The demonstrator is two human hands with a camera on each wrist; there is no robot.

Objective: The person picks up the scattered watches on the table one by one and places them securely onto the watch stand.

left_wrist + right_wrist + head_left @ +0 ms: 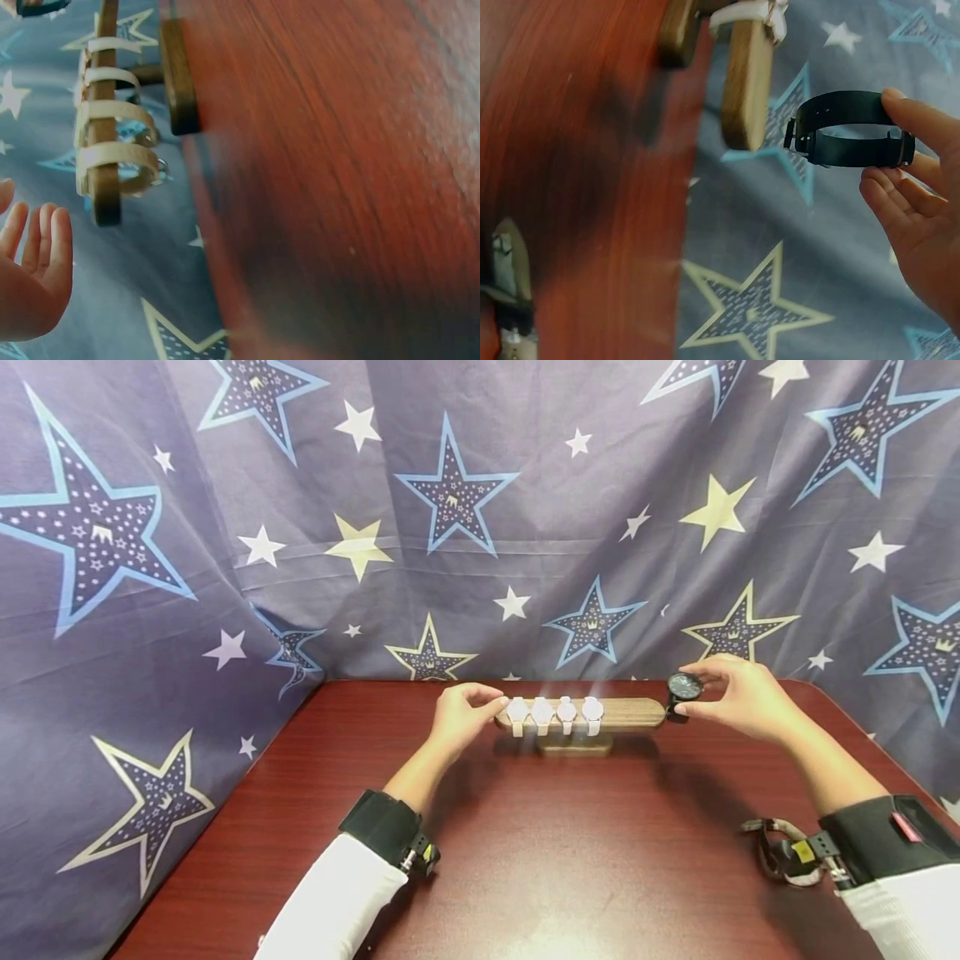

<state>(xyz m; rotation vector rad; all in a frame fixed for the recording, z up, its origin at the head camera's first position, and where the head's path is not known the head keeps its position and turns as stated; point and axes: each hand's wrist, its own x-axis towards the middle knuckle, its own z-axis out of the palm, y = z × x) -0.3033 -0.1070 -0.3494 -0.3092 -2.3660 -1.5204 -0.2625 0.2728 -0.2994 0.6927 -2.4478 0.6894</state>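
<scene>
A wooden bar stand (630, 713) sits at the far middle of the red-brown table (525, 860), with several white watches (555, 713) strapped round its left half. My right hand (693, 693) pinches a black watch (684, 687) with its strap buckled into a loop, just off the bar's right end. The right wrist view shows the black watch (851, 139) level with the bar end (742, 97), a small gap between them. My left hand (491, 702) is at the bar's left end. In the left wrist view its fingers (45, 247) are straight, holding nothing, apart from the bar (103, 187).
A blue cloth printed with stars (450, 527) hangs close behind and to both sides of the table. The stand rests on a small wooden foot (573, 745). A strap with a buckle (776, 852) shows by my right wrist.
</scene>
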